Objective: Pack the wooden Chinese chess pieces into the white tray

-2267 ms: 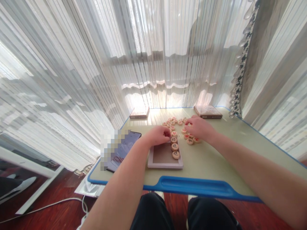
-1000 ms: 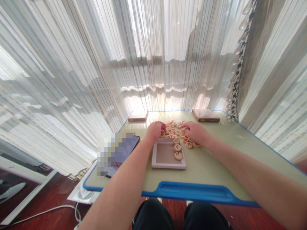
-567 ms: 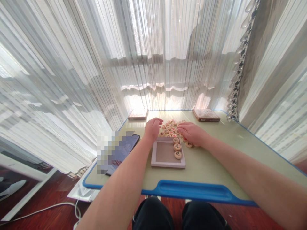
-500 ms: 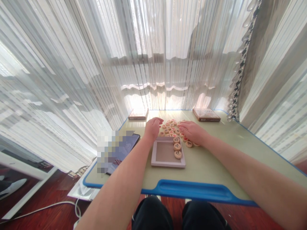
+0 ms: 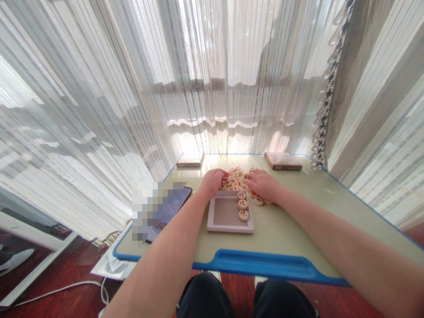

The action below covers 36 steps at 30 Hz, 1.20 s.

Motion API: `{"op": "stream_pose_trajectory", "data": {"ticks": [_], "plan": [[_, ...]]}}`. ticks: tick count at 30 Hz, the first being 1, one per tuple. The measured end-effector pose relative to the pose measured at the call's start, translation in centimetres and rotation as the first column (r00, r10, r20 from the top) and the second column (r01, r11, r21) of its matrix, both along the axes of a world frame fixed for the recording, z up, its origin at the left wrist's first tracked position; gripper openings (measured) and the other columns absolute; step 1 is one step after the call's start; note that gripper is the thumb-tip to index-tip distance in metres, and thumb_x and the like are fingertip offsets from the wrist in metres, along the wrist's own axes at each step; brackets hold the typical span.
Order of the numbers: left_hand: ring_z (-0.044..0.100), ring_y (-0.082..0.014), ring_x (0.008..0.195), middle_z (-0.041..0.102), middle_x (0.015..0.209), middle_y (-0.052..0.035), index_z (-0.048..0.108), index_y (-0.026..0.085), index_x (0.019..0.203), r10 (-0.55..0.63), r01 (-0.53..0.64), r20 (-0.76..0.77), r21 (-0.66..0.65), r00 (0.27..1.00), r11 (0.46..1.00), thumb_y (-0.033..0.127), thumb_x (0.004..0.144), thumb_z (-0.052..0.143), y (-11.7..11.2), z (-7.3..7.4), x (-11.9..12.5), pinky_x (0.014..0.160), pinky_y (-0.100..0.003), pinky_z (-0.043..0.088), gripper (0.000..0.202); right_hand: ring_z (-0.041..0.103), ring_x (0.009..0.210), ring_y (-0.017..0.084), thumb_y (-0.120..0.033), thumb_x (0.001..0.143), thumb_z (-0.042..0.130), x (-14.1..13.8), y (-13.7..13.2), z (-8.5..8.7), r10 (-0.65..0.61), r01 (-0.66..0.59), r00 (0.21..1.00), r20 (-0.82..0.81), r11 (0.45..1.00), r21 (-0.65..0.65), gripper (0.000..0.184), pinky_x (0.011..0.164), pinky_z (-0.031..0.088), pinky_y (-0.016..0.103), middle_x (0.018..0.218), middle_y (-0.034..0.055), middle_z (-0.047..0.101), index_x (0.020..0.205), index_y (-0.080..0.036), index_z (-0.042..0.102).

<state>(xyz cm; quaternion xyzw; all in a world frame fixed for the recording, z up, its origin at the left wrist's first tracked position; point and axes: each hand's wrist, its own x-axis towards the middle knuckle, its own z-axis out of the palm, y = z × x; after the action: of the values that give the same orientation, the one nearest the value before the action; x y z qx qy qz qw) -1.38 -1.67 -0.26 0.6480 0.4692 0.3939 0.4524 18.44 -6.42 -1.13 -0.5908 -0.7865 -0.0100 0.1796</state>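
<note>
Several round Chinese chess pieces (image 5: 235,180) with red or black characters lie in a loose pile on the table. My left hand (image 5: 213,182) rests at the pile's left side, its fingers bent but apart beside the pieces. Over the right part of the pile, my right hand (image 5: 264,183) lies with fingers stretched out, covering some pieces. Neither hand visibly holds a piece. Nearer to me is a shallow pale tray (image 5: 228,229), with three black-marked pieces (image 5: 242,204) in a column along its right wall.
A tablet (image 5: 175,204), partly blurred out, lies to the left of my left forearm. Two flat boxes stand at the far edge, one at the left (image 5: 190,159) and one at the right (image 5: 283,161). The table (image 5: 318,198) has a blue rim; curtains hang behind it.
My left hand has moved slightly right and down, closer to the pieces. My right hand has shifted a little, staying over the pile. The three pieces in the tray keep their places.
</note>
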Motion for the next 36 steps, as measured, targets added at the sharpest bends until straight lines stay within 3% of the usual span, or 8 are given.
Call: {"op": "stream_pose_trajectory", "data": {"ticks": [5, 11, 16, 26, 36], "plan": [[0.061, -0.0163, 0.085, 0.068, 0.093, -0.0063, 0.067, 0.016, 0.084, -0.022, 0.022, -0.100, 0.000, 0.995, 1.000, 0.021, 0.068, 0.039, -0.4, 0.4, 0.0, 0.071, -0.025, 0.048, 0.033, 0.047, 0.112, 0.023, -0.038, 0.090, 0.034, -0.1, 0.0, -0.1, -0.016, 0.015, 1.000, 0.019, 1.000, 0.016, 0.041, 0.096, 0.035, 0.036, 0.119, 0.0113, 0.056, 0.116, -0.018, 0.058], [0.054, -0.0179, 0.105, 0.063, 0.113, -0.0032, 0.069, 0.019, 0.092, -0.165, 0.192, -0.270, 0.075, 0.949, 0.979, 0.018, 0.067, 0.040, -1.1, 0.8, 0.0, 0.091, -0.026, 0.042, 0.039, 0.047, 0.112, 0.022, -0.038, 0.090, 0.034, 0.0, 0.0, -0.1, 0.071, -0.073, 0.996, 0.047, 0.997, 0.038, 0.041, 0.098, 0.034, 0.037, 0.118, 0.0095, 0.059, 0.116, -0.020, 0.061], [0.056, -0.0171, 0.090, 0.066, 0.098, -0.0039, 0.066, 0.017, 0.098, -0.103, 0.138, -0.336, 0.081, 0.936, 0.987, 0.019, 0.069, 0.039, -1.1, 0.8, 0.0, 0.080, -0.027, 0.044, 0.040, 0.049, 0.110, 0.024, -0.036, 0.088, 0.038, -0.5, -0.8, 0.6, 0.051, -0.054, 0.997, 0.049, 0.997, 0.053, 0.038, 0.095, 0.037, 0.038, 0.113, 0.0088, 0.062, 0.111, -0.021, 0.065], [0.053, -0.0136, 0.071, 0.063, 0.080, -0.0031, 0.066, 0.016, 0.090, -0.013, 0.063, -0.347, 0.135, 0.938, 0.989, 0.022, 0.073, 0.042, -0.8, 0.9, -0.1, 0.067, -0.024, 0.042, 0.031, 0.052, 0.101, 0.024, -0.029, 0.081, 0.051, -1.2, -1.8, 1.5, 0.064, -0.070, 0.994, 0.085, 0.995, 0.073, 0.024, 0.090, 0.040, 0.036, 0.101, 0.0092, 0.064, 0.093, -0.019, 0.069], [0.055, -0.0133, 0.066, 0.066, 0.076, -0.0024, 0.067, 0.016, 0.080, 0.065, 0.006, -0.363, 0.193, 0.930, 0.981, 0.018, 0.067, 0.042, -0.3, 0.7, -0.4, 0.062, -0.024, 0.043, 0.029, 0.053, 0.097, 0.025, -0.034, 0.082, 0.051, -0.9, -1.7, 1.4, 0.051, -0.055, 0.998, 0.048, 0.995, 0.087, 0.024, 0.087, 0.041, 0.039, 0.099, 0.0119, 0.063, 0.091, -0.018, 0.067]]}}
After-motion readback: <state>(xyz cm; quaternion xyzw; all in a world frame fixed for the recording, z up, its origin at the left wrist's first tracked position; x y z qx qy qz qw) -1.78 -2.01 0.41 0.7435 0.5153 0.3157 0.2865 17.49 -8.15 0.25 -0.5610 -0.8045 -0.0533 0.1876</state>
